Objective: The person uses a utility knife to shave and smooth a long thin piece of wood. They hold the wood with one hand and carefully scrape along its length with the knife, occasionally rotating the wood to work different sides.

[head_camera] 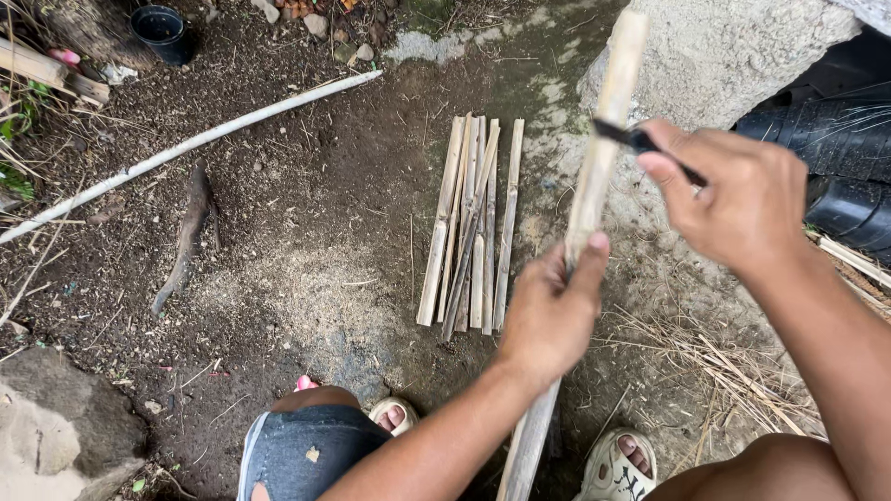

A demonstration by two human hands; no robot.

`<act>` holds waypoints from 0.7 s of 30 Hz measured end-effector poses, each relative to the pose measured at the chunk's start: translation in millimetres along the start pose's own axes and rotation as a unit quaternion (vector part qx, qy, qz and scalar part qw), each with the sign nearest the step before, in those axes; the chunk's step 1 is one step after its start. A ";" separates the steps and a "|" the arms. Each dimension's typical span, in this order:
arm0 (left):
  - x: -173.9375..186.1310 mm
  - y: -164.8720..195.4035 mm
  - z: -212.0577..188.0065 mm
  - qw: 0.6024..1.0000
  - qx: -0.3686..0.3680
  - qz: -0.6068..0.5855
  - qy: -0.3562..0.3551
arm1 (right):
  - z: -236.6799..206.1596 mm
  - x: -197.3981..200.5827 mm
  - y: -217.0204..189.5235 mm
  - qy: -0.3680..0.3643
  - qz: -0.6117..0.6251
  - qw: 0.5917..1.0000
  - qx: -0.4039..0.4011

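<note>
My left hand (549, 311) grips a long pale bamboo strip (601, 139) that runs from between my feet up to the top of the head view. My right hand (742, 199) is closed on a dark knife (640, 141), whose blade lies across the strip's upper part. A bundle of several split bamboo strips (471, 223) lies side by side on the soil just left of my left hand.
A long thin white pole (186, 148) crosses the ground at the left. A black pot (162, 28) stands top left, a grey rock (733, 46) top right, and black pipes (835, 158) at the right edge. Dry grass (733, 362) lies near my sandalled feet.
</note>
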State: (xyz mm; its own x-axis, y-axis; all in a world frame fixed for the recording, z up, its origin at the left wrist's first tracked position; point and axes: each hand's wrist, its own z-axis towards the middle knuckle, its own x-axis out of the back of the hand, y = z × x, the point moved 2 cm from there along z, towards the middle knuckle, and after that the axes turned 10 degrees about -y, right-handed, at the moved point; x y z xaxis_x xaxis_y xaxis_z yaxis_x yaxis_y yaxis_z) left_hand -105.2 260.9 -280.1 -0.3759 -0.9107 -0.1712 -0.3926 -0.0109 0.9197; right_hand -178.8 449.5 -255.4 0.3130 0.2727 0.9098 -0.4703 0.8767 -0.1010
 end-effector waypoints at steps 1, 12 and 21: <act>-2.4 0.2 -3.6 1.000 0.010 0.017 0.004 | 1.2 3.6 5.1 0.037 0.003 0.999 -0.011; 16.5 -10.3 13.0 0.990 -0.128 -0.056 0.033 | -19.7 -29.3 -14.8 -0.077 0.024 0.990 0.112; -3.9 -7.5 -4.6 0.999 -0.003 0.039 -0.016 | -2.5 -3.6 15.9 0.024 -0.023 0.999 0.023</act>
State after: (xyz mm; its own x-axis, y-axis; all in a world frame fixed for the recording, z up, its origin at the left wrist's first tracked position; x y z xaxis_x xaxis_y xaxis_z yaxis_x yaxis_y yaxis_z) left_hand -97.0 262.6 -284.7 -0.4316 -0.8954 -0.1091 -0.3556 0.0578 0.9328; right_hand -185.4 463.5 -261.2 0.3746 0.2515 0.8924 -0.4919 0.8698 -0.0386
